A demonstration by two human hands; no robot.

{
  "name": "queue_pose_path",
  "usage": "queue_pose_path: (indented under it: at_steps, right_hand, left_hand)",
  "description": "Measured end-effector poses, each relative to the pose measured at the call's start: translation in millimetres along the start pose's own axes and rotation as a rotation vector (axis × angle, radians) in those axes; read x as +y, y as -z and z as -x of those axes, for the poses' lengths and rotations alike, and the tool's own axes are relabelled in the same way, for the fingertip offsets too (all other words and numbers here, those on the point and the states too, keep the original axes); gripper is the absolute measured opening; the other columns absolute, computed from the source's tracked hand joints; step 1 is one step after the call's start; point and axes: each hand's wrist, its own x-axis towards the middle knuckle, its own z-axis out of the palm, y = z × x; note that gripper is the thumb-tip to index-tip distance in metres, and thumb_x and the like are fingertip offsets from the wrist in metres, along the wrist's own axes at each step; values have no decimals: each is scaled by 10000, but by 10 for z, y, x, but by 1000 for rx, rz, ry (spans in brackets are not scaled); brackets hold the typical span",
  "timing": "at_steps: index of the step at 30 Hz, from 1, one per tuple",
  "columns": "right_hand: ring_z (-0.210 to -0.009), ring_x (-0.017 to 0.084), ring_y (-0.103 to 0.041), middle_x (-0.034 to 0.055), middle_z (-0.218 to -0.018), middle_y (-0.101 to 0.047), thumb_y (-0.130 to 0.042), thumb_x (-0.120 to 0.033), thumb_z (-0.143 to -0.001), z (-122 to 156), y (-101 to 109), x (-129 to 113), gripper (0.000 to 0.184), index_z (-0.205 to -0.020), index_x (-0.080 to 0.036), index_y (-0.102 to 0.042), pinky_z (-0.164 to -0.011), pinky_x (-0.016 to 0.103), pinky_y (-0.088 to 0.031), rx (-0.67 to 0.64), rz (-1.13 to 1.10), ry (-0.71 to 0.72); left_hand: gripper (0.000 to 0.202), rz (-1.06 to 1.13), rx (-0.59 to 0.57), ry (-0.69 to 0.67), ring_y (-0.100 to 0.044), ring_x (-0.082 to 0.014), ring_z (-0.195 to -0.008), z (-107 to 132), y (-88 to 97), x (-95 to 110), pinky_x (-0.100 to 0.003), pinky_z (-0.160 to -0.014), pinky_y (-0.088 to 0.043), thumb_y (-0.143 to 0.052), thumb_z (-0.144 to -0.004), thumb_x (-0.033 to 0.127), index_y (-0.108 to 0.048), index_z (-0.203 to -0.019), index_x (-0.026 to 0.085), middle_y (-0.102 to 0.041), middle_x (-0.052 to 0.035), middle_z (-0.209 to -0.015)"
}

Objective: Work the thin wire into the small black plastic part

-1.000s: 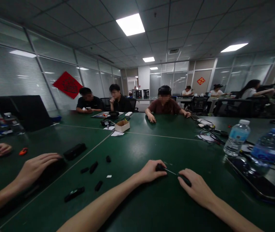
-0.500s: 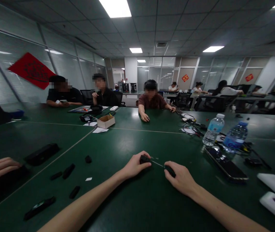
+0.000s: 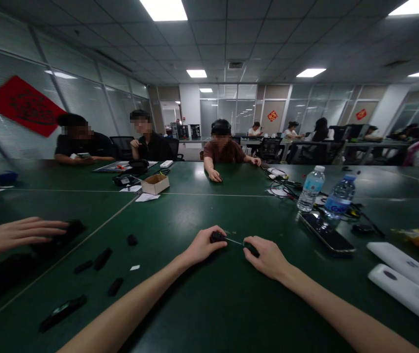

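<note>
Left hand (image 3: 202, 246) clenched on black handle (image 3: 216, 237), right hand (image 3: 267, 257) closed on dark piece (image 3: 251, 249), thin rod (image 3: 234, 241) between

Smartphone (image 3: 326, 233) just beyond the right hand (image 3: 266, 257)

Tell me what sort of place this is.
Probably an open-plan office or electronics workroom: people sit at long green tables, cables lie on the tabletop, and glass partitions divide the room.
</note>
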Motion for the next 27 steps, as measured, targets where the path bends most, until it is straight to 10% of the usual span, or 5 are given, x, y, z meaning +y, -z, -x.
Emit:
queue_pose_path:
  at_steps: [27]
  right_hand:
    - [-562,126,-591,8,-681,-656,-473,-412,-931,193,33,-117,328,-822,-179,-677,-568,234,-447,8,-50,-51]
  left_hand:
    - [244,-192,-113,-143,-616,-188,-949,76,-108,26,-305,-835,-460,-643,-854,312,-597,-1073,213,-656,-29,-1033]
